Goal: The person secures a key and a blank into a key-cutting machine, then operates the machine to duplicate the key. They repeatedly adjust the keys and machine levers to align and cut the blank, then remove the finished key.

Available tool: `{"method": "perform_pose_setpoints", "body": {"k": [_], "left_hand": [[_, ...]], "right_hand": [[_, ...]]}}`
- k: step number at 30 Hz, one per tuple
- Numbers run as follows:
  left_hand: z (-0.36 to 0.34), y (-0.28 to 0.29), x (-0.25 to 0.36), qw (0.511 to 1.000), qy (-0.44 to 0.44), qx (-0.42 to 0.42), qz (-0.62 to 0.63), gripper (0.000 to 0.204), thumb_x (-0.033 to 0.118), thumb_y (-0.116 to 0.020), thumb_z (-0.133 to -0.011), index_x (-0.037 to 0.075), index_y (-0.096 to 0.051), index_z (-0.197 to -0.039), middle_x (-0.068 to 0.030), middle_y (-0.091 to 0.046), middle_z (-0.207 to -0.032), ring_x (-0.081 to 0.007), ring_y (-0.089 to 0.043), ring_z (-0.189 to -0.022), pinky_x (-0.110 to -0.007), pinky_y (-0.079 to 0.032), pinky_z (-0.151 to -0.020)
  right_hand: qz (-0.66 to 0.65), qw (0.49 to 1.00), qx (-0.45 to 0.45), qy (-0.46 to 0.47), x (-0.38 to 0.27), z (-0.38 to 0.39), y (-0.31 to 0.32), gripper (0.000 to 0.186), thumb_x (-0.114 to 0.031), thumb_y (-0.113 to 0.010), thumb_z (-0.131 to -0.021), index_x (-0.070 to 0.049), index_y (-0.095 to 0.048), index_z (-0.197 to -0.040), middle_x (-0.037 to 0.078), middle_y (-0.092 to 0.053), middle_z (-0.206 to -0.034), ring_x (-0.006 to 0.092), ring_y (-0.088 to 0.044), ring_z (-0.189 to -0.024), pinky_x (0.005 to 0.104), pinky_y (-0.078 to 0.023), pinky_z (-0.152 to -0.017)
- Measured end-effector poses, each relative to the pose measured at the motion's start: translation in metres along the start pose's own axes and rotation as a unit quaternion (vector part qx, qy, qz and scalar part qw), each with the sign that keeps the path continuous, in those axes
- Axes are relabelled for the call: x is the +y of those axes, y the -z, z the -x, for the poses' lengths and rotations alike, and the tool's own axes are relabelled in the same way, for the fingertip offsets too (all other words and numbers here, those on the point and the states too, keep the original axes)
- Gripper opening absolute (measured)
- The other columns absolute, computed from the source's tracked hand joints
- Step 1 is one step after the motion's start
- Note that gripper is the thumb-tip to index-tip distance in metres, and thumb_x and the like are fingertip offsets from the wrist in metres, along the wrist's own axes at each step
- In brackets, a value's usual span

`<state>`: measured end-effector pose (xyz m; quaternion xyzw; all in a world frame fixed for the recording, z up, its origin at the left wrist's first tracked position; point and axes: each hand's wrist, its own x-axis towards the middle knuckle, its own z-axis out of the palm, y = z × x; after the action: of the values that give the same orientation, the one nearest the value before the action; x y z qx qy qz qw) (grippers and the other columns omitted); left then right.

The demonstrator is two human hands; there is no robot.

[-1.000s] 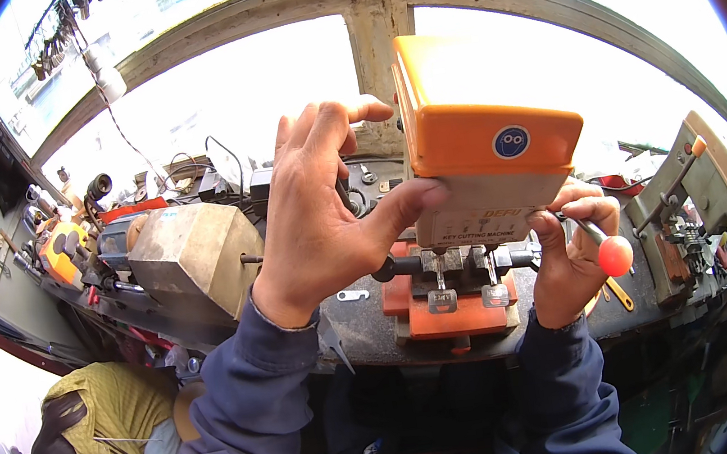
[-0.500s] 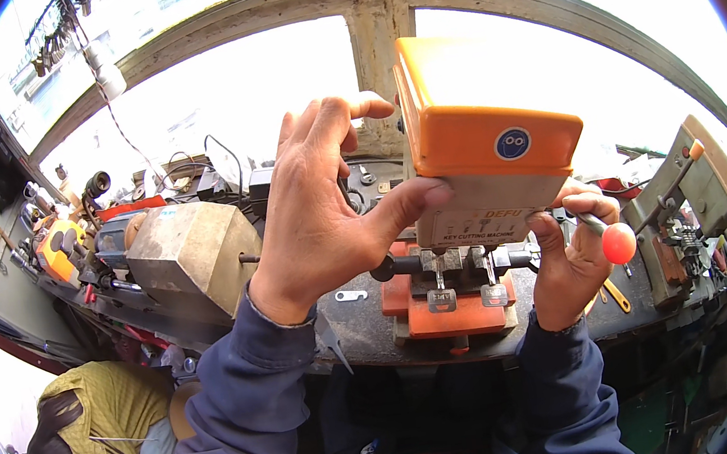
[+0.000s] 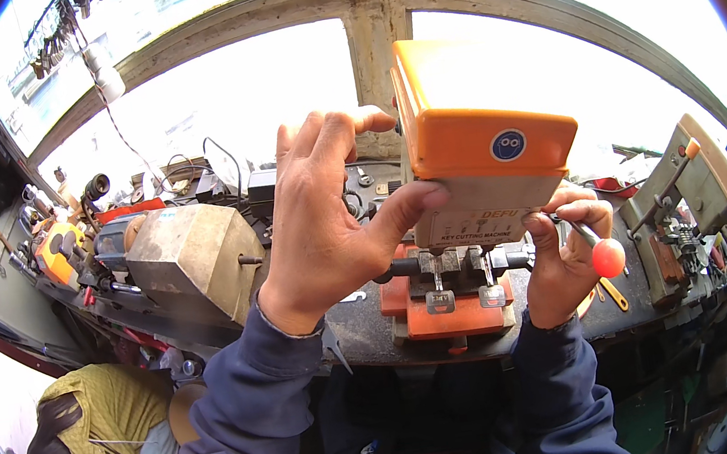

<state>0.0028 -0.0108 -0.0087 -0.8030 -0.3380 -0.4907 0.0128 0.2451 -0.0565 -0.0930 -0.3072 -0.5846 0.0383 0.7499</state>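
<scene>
Head view: key cutting machine (image 3: pixel 468 187) sits centre of the bench (image 3: pixel 367 326), orange housing on top, orange base with two key clamps (image 3: pixel 460 295) at the front.

Left hand (image 3: pixel 327 222) is up against the machine's left side. Thumb presses the pale front panel under the orange housing, fingers (image 3: pixel 330 136) spread and curl toward the housing's upper left corner. Hand is open, braced on the machine, not clamped round anything.

Right hand (image 3: pixel 563 261) is at the machine's lower right. Fingers closed around the lever (image 3: pixel 584 236), whose red ball knob (image 3: pixel 608 258) sticks out just right of the hand. Both forearms in dark blue sleeves, coming up from the lower edge.

Around it: grey metal box-shaped machine (image 3: pixel 191 262) left of the left hand, well apart from the cutter. Orange tool (image 3: pixel 54 256) further left on the bench. Beige lever machine (image 3: pixel 694 182) at the right end of the bench. Yellow-handled tool (image 3: pixel 612 294) lies on the bench just beside the right hand. Olive-yellow bag (image 3: pixel 102 422) below the bench at lower left. Bright curved windows behind; detail there is washed out.
</scene>
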Motion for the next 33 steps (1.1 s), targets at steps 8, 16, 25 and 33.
{"method": "perform_pose_setpoints", "body": {"k": [8, 16, 25, 33], "left_hand": [[0.001, -0.001, 0.000, 1.000, 0.006, 0.005, 0.011, 0.066, 0.053, -0.091, -0.081, 0.004, -0.068, -0.120, -0.0083, -0.059, -0.097, -0.0268, -0.058, -0.094, -0.044, -0.040, -0.099], [-0.003, 0.002, 0.002, 1.000, -0.002, -0.004, 0.005, 0.064, 0.048, -0.092, -0.081, 0.003, -0.068, -0.120, -0.0101, -0.059, -0.096, -0.0289, -0.058, -0.093, -0.045, -0.040, -0.098], [-0.004, 0.001, -0.001, 1.000, -0.006, -0.008, 0.007, 0.067, 0.051, -0.091, -0.081, 0.001, -0.068, -0.120, -0.0108, -0.060, -0.096, -0.0289, -0.058, -0.094, -0.046, -0.039, -0.099], [-0.001, 0.001, -0.002, 1.000, 0.007, -0.019, 0.006, 0.067, 0.055, -0.088, -0.084, 0.003, -0.068, -0.121, -0.0103, -0.061, -0.098, -0.0280, -0.060, -0.095, -0.050, -0.037, -0.107]], "right_hand": [[0.044, 0.999, 0.014, 0.006, -0.001, 0.002, -0.001, 0.033, 0.001, -0.081, -0.095, -0.007, -0.053, -0.112, 0.011, -0.064, -0.114, 0.0195, -0.062, -0.108, 0.0369, -0.050, -0.102], [0.012, 1.000, 0.000, 0.001, -0.001, 0.000, -0.001, 0.034, 0.005, -0.080, -0.094, -0.007, -0.052, -0.109, 0.009, -0.063, -0.112, 0.0186, -0.060, -0.107, 0.0367, -0.047, -0.103], [0.062, 0.998, 0.024, -0.006, -0.001, 0.005, 0.001, 0.036, 0.000, -0.083, -0.093, -0.005, -0.057, -0.118, 0.012, -0.067, -0.117, 0.0222, -0.065, -0.113, 0.0405, -0.050, -0.107], [0.155, 0.987, -0.020, -0.019, -0.015, -0.003, 0.007, 0.048, 0.001, -0.084, -0.090, 0.000, -0.057, -0.130, 0.014, -0.067, -0.126, 0.0236, -0.065, -0.119, 0.0418, -0.047, -0.112]]}}
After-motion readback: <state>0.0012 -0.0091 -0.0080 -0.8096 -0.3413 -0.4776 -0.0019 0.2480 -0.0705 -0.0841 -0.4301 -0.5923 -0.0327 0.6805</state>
